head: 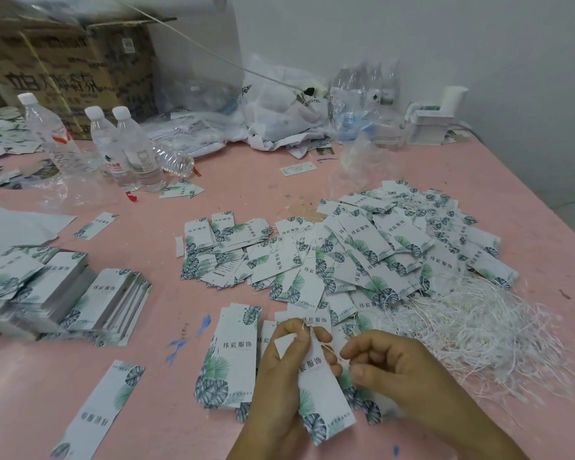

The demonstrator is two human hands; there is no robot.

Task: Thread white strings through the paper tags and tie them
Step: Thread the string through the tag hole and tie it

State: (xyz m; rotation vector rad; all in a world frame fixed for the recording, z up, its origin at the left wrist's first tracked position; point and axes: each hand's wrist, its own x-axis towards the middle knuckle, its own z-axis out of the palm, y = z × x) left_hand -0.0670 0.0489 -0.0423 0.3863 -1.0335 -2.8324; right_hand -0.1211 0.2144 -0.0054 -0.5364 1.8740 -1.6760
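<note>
Mid-threading I think: left hand (pixel 287 356) pinches a paper tag (pixel 319 390) just above the bench (pixel 180 410), right hand (pixel 384 366) fingers curl pinching the white string (pixel 329 349) near its top, so next it probably needs pulling through and knotting.

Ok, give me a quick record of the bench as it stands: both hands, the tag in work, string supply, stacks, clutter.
left hand: holds the tag in work near its top end
right hand: pinches a thin white string that runs to the tag's top
string supply: loose heap of white strings, right of the hands
loose tags: large pile mid-table, some with strings showing
neat stacks: at the left
clutter: water bottles, cardboard box, plastic bags at the back
table: pink top
</note>
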